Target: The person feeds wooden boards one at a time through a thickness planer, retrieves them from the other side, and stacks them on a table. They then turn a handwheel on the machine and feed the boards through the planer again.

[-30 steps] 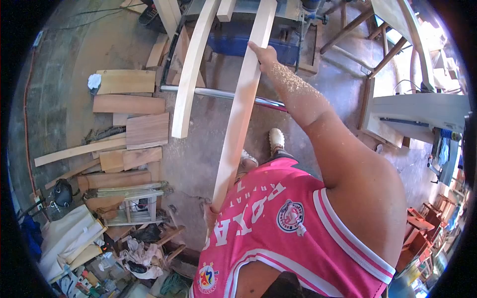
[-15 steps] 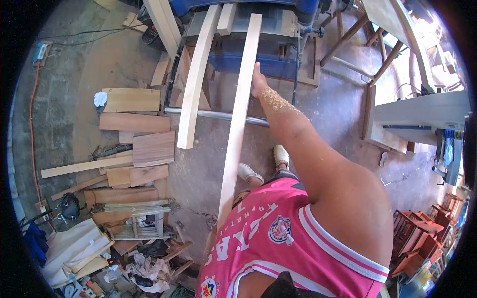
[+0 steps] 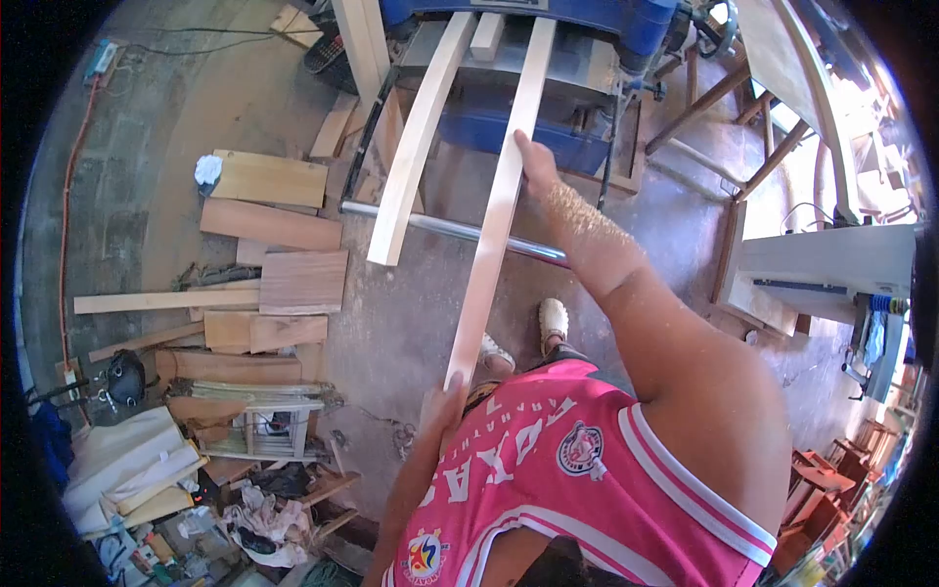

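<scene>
Pale square-edged wooden beam (image 3: 499, 210) runs from below centre up to a bulky blue metal machine (image 3: 631, 18) at twelve o'clock. The bare left hand (image 3: 445, 409) touches its six-o'clock end; the bare right hand (image 3: 538, 168), at one o'clock, lays a thumb along its edge. Other fingers are mostly hidden: I cannot tell whether either hand is clamped. Good handling probably means level support and fingertips clear of the machine. At eleven o'clock sits a black basket-like object (image 3: 323, 54), contents indistinct; at four, reddish-brown wooden box-like frames (image 3: 820, 474), contents unclear.
</scene>
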Action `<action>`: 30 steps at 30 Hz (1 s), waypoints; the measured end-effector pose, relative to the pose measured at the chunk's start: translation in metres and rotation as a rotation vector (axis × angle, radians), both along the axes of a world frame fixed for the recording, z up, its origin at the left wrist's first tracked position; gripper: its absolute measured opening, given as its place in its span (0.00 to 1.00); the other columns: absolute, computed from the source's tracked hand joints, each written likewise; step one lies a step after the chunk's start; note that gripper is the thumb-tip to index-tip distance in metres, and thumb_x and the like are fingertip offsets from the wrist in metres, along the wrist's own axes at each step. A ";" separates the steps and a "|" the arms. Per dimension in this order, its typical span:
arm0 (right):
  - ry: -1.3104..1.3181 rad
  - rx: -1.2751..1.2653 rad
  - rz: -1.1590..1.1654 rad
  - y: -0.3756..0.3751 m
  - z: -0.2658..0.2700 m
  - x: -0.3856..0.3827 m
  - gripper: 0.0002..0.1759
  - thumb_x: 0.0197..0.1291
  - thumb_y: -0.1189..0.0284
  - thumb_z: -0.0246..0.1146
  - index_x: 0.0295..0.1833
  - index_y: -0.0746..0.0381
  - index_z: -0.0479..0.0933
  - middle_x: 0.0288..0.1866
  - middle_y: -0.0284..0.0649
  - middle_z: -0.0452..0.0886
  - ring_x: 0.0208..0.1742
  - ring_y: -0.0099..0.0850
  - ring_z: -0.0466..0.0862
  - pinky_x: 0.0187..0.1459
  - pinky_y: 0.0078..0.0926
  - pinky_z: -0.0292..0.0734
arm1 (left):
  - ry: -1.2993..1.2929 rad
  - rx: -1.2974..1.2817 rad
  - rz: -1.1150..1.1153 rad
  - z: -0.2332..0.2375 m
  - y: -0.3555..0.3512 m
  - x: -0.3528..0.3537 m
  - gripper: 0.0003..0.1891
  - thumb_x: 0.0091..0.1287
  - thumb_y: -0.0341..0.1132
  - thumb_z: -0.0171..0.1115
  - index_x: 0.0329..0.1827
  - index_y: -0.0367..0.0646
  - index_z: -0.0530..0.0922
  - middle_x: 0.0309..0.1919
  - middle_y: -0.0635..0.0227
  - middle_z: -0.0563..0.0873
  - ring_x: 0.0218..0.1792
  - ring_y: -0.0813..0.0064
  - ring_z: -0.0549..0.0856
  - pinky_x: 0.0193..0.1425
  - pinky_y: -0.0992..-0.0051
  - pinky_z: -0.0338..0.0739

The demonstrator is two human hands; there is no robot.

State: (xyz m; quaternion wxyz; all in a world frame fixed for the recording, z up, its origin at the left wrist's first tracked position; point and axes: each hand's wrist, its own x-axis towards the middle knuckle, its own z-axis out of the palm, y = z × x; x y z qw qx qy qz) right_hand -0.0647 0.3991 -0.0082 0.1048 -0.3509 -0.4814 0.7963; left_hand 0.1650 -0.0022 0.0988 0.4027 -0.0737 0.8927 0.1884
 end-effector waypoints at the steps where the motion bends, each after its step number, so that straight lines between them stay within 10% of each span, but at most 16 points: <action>1: 0.013 0.004 -0.017 0.006 0.002 -0.006 0.27 0.65 0.53 0.63 0.45 0.71 0.79 0.36 0.42 0.84 0.35 0.31 0.83 0.40 0.31 0.77 | 0.001 0.002 0.009 -0.004 0.006 -0.006 0.44 0.65 0.70 0.44 0.50 0.28 0.80 0.43 0.30 0.81 0.51 0.36 0.80 0.55 0.50 0.73; 7: 0.005 0.046 0.205 0.019 0.016 0.011 0.21 0.66 0.56 0.63 0.45 0.66 0.78 0.35 0.37 0.84 0.29 0.23 0.83 0.29 0.21 0.76 | 0.048 0.100 0.001 -0.019 0.014 -0.022 0.44 0.63 0.70 0.47 0.48 0.28 0.82 0.42 0.32 0.82 0.51 0.37 0.81 0.55 0.52 0.74; 16: -0.059 0.002 0.450 -0.028 0.037 0.079 0.24 0.68 0.58 0.62 0.61 0.63 0.70 0.47 0.37 0.81 0.44 0.24 0.81 0.46 0.24 0.78 | 0.071 0.022 0.035 -0.012 0.043 -0.035 0.42 0.63 0.68 0.51 0.44 0.26 0.82 0.41 0.31 0.82 0.51 0.38 0.81 0.54 0.51 0.75; 30: -0.098 0.144 0.132 -0.044 0.044 0.059 0.23 0.68 0.54 0.60 0.55 0.63 0.76 0.39 0.33 0.81 0.36 0.22 0.79 0.38 0.24 0.77 | 0.127 0.218 -0.113 0.002 0.068 -0.076 0.34 0.69 0.62 0.47 0.51 0.34 0.80 0.45 0.37 0.83 0.52 0.39 0.81 0.56 0.53 0.74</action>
